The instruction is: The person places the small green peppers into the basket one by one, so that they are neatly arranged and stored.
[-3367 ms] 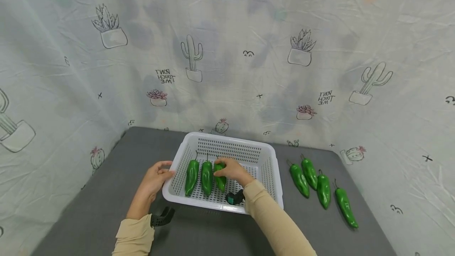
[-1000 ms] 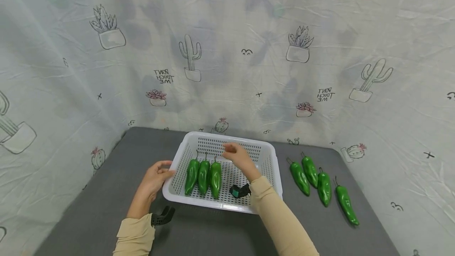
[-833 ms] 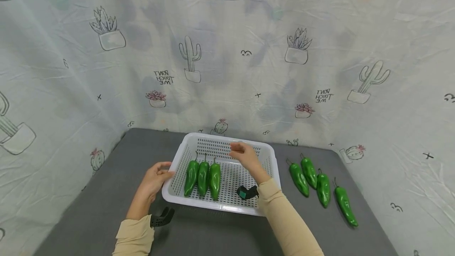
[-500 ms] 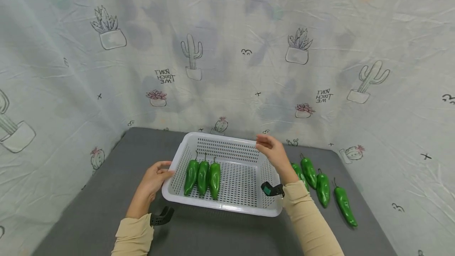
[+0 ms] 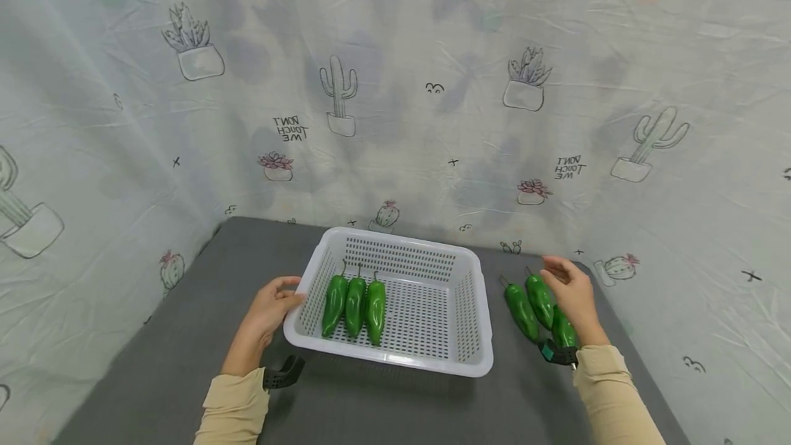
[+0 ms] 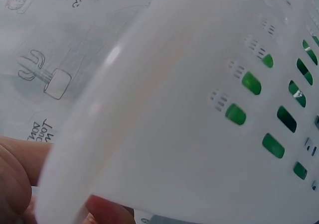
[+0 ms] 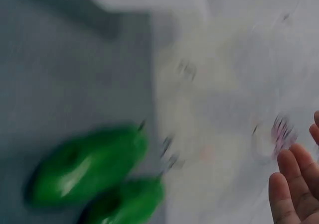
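Moving rightward from the white basket (image 5: 388, 358), the right hand (image 5: 571, 297) has come over the loose green peppers (image 5: 522, 312), apart from the two its wrist view shows, fingers relaxed and thumb held away. The left hand (image 5: 268, 307) pinches the basket's left rim. Inside, toward that end, three green peppers (image 5: 355, 306) lie side by side, stems toward the printed cloth (image 5: 395, 129) behind the grey table (image 5: 185, 349).

Left hand (image 5: 268, 306) grips white perforated basket (image 5: 386, 358) at left; three green chili peppers (image 5: 355, 307) inside. Right hand (image 5: 573, 297) over loose chilies (image 5: 522, 311) on worktop (image 5: 371, 407).
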The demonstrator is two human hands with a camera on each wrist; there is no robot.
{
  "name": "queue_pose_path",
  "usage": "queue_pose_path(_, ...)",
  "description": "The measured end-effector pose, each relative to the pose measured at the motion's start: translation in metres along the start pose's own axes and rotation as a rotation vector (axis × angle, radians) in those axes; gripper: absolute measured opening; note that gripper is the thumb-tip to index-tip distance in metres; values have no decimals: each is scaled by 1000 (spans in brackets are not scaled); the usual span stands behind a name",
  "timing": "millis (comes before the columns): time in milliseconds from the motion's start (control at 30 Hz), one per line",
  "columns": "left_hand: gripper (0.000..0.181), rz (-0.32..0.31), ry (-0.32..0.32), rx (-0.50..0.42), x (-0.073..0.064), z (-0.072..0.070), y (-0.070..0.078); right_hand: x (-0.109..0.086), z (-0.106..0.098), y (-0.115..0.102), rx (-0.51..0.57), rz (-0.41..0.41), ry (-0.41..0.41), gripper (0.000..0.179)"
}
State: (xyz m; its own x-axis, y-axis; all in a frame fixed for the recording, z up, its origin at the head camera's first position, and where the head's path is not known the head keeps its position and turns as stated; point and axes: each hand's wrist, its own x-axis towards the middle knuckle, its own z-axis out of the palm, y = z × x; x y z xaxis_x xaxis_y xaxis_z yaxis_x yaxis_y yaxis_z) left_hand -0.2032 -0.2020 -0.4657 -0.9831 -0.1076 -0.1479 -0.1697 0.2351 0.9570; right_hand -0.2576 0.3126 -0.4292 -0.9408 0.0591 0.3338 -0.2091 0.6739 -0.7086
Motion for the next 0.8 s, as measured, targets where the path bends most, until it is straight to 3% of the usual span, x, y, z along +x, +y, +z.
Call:
queue_pose_path(167,44,-3,0,3,0,1,0,-16,-20,37,-114,71,-5,43)
queue_pose_path(367,44,5,-4,-5,1,1,1,-29,-37,75,-181,159,-80,41)
queue_pose_path(633,44,-12,5,-7,-2,2,2,-40,-52,107,-256,137,-220,41)
queue_pose_path(800,44,-14,3,-17,-3,1,3,-39,-57,123,-284,212,-314,48)
